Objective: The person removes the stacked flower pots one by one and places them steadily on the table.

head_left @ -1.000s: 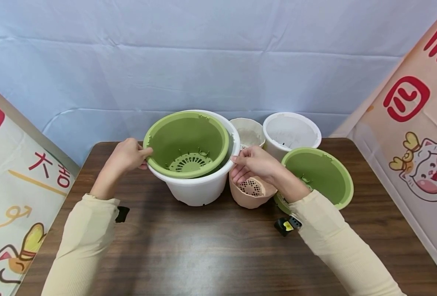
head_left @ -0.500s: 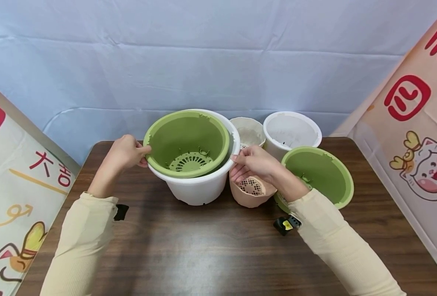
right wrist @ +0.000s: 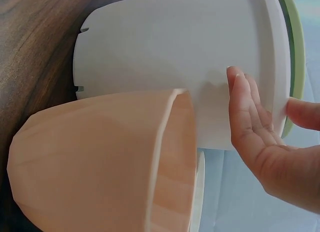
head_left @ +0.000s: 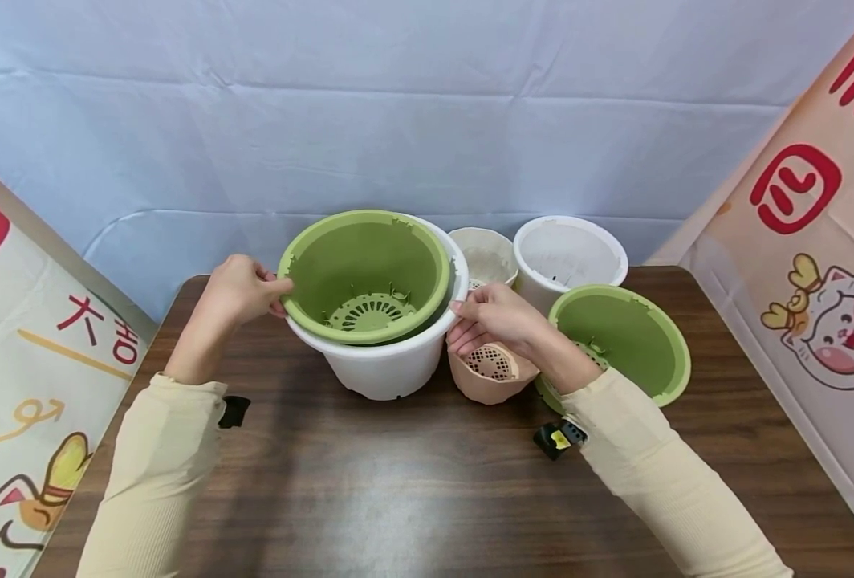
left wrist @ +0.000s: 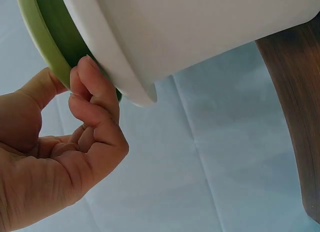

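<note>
A green plastic flowerpot [head_left: 369, 249] with a slotted bottom sits tilted inside a larger white flowerpot [head_left: 384, 373]. My left hand [head_left: 242, 289] pinches the green pot's rim at its left side. In the left wrist view, thumb and fingers [left wrist: 95, 86] close on that green rim, just above the white one. My right hand [head_left: 495, 321] holds the white pot's rim at its right, thumb on top. The right wrist view shows the right hand's fingers [right wrist: 242, 101] lying along the outside of the white pot, below its lip.
Right of the nested pair stand a peach flowerpot [head_left: 488, 389], a cream flowerpot [head_left: 481, 249], a second white flowerpot [head_left: 571, 253] and a tilted green flowerpot [head_left: 636, 345]. All stand on a dark wooden table [head_left: 384, 498]. A pale cloth [head_left: 398, 112] hangs behind.
My left hand has moved slightly up and left, raising the green pot's left rim a little out of the white pot. The right hand has kept its place on the white rim.
</note>
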Action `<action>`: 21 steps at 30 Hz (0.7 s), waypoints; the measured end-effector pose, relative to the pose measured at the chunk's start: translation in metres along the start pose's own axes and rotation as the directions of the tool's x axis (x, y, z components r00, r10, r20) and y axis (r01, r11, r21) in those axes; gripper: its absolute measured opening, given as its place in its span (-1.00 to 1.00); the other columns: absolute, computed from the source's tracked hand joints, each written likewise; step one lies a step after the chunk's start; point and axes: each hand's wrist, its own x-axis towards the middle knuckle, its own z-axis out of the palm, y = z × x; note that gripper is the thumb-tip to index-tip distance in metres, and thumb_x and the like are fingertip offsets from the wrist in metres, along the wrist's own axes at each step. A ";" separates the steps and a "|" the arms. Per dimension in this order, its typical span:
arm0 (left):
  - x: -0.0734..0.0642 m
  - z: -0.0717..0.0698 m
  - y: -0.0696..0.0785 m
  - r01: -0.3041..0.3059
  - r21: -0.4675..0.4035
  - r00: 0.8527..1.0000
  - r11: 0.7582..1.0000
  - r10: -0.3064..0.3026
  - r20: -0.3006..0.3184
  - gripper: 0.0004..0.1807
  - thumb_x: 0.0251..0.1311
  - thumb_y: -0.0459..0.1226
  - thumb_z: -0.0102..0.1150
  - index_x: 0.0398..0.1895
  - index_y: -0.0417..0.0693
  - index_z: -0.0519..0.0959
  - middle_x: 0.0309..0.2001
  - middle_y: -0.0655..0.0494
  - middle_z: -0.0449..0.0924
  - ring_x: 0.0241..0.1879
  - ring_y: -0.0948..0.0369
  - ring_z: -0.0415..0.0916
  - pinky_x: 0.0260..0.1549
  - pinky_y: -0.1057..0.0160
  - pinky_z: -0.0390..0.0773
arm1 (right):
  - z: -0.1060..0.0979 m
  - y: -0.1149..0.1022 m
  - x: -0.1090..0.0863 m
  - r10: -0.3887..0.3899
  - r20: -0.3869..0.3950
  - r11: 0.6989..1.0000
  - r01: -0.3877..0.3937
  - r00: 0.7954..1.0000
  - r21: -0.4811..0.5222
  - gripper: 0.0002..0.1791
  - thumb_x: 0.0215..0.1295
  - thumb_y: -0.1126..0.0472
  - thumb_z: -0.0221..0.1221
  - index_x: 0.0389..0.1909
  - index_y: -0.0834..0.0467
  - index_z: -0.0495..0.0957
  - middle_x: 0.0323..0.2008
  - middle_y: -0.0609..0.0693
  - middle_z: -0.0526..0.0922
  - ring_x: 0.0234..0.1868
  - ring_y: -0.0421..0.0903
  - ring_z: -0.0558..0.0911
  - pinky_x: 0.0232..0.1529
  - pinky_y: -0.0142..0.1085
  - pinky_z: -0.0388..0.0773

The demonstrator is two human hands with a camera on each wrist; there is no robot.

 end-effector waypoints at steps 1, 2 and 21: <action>0.000 0.000 0.000 -0.001 -0.008 1.000 1.000 0.001 -0.001 -0.74 0.10 -0.21 0.05 -0.51 -0.23 0.61 -0.70 0.19 0.57 -0.54 0.23 0.51 -0.49 0.31 0.38 | 0.000 0.000 0.000 -0.002 0.001 1.000 0.002 1.000 -0.001 -0.80 0.41 0.31 -0.12 -0.30 0.40 0.33 -0.53 0.18 0.58 -0.55 -0.05 0.62 -0.33 -0.16 0.65; 0.000 0.000 -0.001 -0.002 -0.017 1.000 1.000 0.002 0.000 -0.74 0.10 -0.21 0.05 -0.49 -0.24 0.61 -0.70 0.19 0.57 -0.54 0.24 0.51 -0.48 0.31 0.38 | 0.000 0.000 0.000 -0.001 0.000 1.000 0.001 1.000 -0.002 -0.80 0.41 0.30 -0.12 -0.29 0.40 0.33 -0.53 0.18 0.58 -0.55 -0.05 0.62 -0.33 -0.16 0.65; -0.003 -0.002 0.006 -0.001 -0.211 0.997 0.977 0.016 0.069 -0.73 0.22 -0.32 -0.03 -0.28 -0.46 0.47 -0.40 -0.07 0.50 -0.53 0.31 0.56 -0.39 0.36 0.64 | 0.003 0.002 0.001 -0.001 -0.019 1.000 0.001 1.000 -0.009 -0.76 0.41 0.30 -0.13 -0.26 0.45 0.34 -0.51 0.22 0.59 -0.51 -0.03 0.63 -0.22 -0.06 0.61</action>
